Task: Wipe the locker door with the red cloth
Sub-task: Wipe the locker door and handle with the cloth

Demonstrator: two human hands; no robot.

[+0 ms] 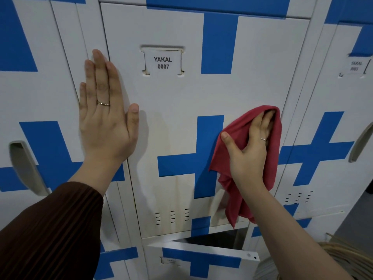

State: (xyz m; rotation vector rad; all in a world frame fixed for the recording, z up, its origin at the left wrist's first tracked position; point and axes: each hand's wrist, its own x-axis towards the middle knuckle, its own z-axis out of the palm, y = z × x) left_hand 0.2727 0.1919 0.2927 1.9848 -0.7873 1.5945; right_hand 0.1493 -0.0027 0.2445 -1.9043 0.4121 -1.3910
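The locker door (177, 102) is white with blue cross shapes and carries a label reading YAKAL 0007 (163, 62). My left hand (105, 116) lies flat and open against the door's left edge, fingers pointing up. My right hand (250, 150) presses the red cloth (238, 126) against the door near its right edge, over the blue cross. The cloth wraps over my fingers and hangs down below my wrist. Faint yellowish streaks show on the door's lower middle.
Neighbouring lockers stand on both sides, with a grey handle at the left (24, 166) and another at the right (361, 142). The locker below (201, 257) has its door ajar, swung out toward me. Coiled pale tubing (331, 257) lies at the lower right.
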